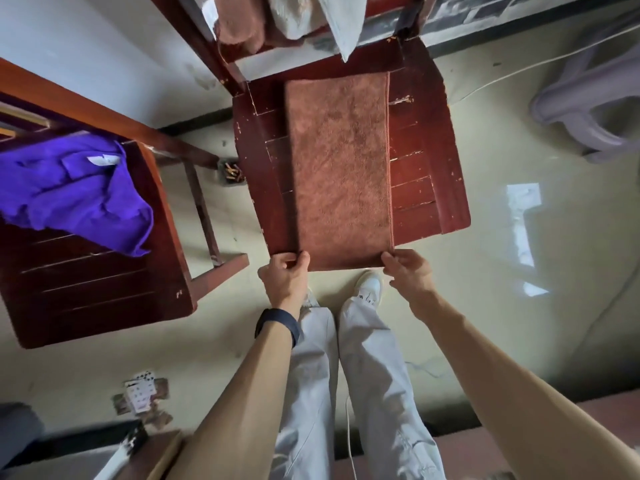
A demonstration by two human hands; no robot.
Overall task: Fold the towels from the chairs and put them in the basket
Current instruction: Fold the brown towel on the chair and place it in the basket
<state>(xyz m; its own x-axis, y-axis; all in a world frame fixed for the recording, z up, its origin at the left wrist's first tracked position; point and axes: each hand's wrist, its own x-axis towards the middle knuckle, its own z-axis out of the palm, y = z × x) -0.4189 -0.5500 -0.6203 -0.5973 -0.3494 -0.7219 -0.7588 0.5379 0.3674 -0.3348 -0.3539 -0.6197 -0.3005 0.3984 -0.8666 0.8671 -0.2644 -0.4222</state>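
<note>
Now both hands, left point(284, 277) and right point(408, 271), pinch the brown towel's point(341, 168) near corners at the chair's point(429, 140) front edge.

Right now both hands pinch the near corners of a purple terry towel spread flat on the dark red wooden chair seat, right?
Not purple: the head view shows left hand and right hand pinching a rust-brown terry towel on that chair.
</note>
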